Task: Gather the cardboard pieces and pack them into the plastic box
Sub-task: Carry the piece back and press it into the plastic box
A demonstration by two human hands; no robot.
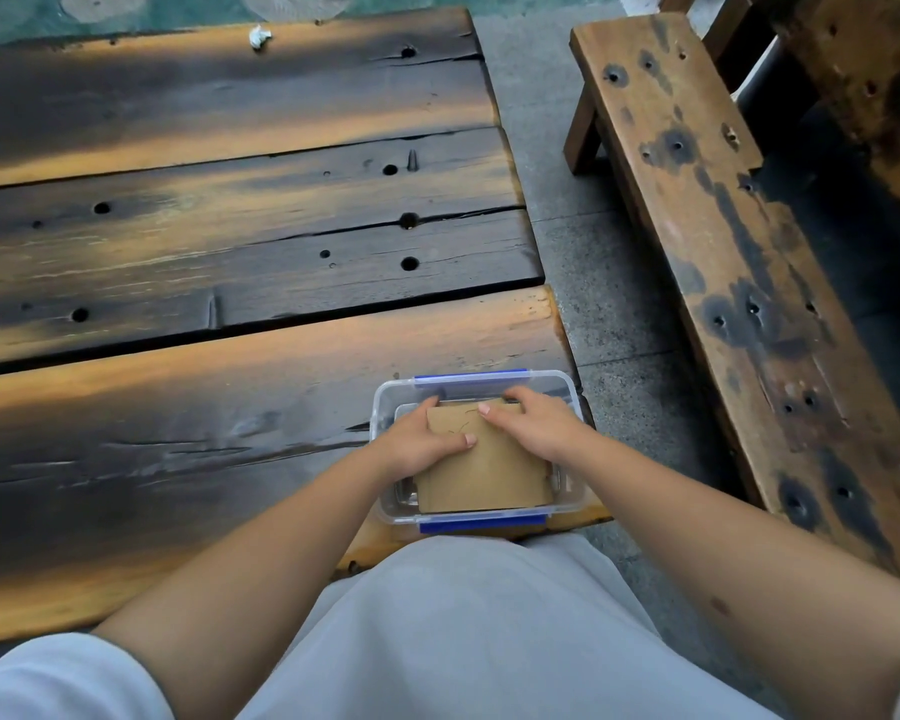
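A clear plastic box (385,407) with blue clips stands at the near right corner of the dark wooden table (230,241). A stack of brown cardboard pieces (489,472) sits tilted in the box, its near edge resting on the box's near rim. My left hand (422,441) grips the stack's left far corner, thumb on top. My right hand (533,426) presses on its right far part, fingers over the far edge. How many pieces the stack holds is hidden.
A crumpled white scrap (259,36) lies at the table's far edge. A worn wooden bench (723,241) runs along the right, across a strip of grey stone floor (593,262). My lap in light trousers (463,631) is right below the box.
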